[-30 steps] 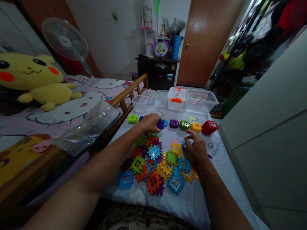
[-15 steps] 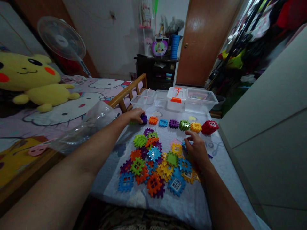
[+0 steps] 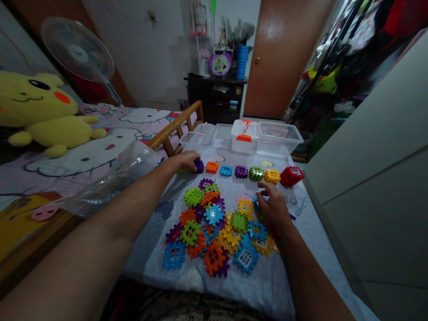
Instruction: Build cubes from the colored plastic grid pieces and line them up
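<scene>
My left hand (image 3: 187, 160) reaches to the left end of a row of plastic interlocking tiles, its fingers closed on a dark purple interlocking tile (image 3: 199, 166). A green tile (image 3: 182, 171) shows partly beneath that hand. My right hand (image 3: 271, 199) hovers at the right side of the pile with fingers bent and apart; no tile shows in its grasp. Along the row stand an orange tile (image 3: 211, 167), a blue tile (image 3: 226, 170), a purple stack (image 3: 241, 172), a green stack (image 3: 256, 174), a yellow stack (image 3: 272, 176) and a red stack (image 3: 292, 176). Nearer lies a loose mixed pile (image 3: 214, 215).
Behind the row stand clear plastic boxes, one with an orange-latched lid (image 3: 244, 131) and an uncovered one (image 3: 279, 142). A wooden rail (image 3: 174, 127) and a clear plastic bag (image 3: 123, 174) border the left. A pale cabinet (image 3: 374, 178) rises at the right.
The view has shifted slightly, moving the scene a little left. Both hands keep about the same places relative to the tiles.
</scene>
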`<state>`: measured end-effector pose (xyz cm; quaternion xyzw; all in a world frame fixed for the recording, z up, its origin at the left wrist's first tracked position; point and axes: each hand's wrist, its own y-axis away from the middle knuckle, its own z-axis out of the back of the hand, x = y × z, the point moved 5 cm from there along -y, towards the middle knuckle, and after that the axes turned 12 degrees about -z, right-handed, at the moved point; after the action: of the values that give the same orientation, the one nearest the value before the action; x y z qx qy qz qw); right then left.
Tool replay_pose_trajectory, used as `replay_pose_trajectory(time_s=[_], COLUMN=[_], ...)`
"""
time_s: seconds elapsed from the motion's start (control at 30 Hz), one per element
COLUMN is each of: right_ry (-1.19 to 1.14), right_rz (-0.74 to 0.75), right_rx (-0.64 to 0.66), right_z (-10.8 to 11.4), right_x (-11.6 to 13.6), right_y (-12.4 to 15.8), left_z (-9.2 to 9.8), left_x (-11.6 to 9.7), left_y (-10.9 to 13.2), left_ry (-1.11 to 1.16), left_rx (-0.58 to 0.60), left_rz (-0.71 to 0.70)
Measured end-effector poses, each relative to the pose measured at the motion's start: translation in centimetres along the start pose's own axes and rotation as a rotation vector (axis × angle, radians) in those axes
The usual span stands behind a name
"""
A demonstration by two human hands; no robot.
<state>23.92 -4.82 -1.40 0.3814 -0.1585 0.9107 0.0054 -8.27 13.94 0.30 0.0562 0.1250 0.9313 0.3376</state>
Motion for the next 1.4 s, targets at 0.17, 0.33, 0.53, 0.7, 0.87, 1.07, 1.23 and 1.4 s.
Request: replay_pose_trajectory(time_s=[0.17,0.33,0.53,0.7,0.87,1.07,1.23,1.4], right_ry=[-0.01,0.003,0.004,0.003,0.004,-0.001,-0.008,0.011], right_rz=[0.004,0.007,0.01,0.001,0.009,0.033,0.029,0.017], right_rx=[0.003,-0.005,-0.006,-0.003,-0.002,0.014,0.046,0.052], right_z=[0.0,0.1,0.0,0.0,0.1,-0.1,-0.5,-0.7], right_x=[0.0,0.0,-0.1,-0.1,0.2,0.4,0.4,0.2], right_y=[0.0,0.0,0.0,0.0,0.0,0.1,0.2,0.2], left_z=[-0.3,-0.3,-0.4,-0.6,0.7,3.0,-0.3,-3.5], left_x=[0.2,0.1,-0.1,0.0,-1.0,-6.3,-8.7,-9.1], left_y=[-0.3,-0.3,-0.2,-0.3,0.7,4.4,5.8,5.9], left_ry=[-0.007,0.025,0.076,0.108,0.012,0.064,0.197,0.229], left_rx=[0.029,0.012,-0.001,0.01,-0.085,-0.359,-0.268,-0.225], left_rz=[0.003,0.018,0.016,0.029,-0.004,-0.194,-0.188,-0.088])
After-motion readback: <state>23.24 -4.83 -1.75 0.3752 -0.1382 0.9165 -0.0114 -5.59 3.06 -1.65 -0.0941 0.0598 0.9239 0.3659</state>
